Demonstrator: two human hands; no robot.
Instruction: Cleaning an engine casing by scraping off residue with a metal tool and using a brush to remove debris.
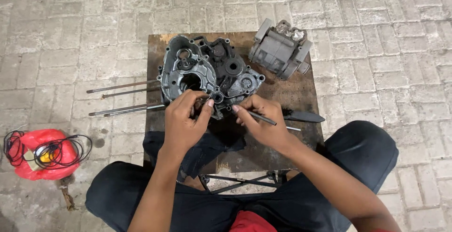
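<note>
A dark grey engine crankcase (207,72) lies on a small wooden stool top (292,95) in front of me. Several long studs (125,88) stick out of it to the left. My left hand (186,121) pinches the near edge of the case by a small round opening. My right hand (261,121) is beside it, fingers on the same edge, holding a thin metal tool (263,118) that points right. A black-handled screwdriver (301,116) lies on the wood just right of that hand.
A grey finned engine cylinder (280,48) stands at the stool's far right corner. A dark rag (207,147) hangs over the near edge. On the brick paving to the left sits a red bag with a coiled black cable (44,154). My knees flank the stool.
</note>
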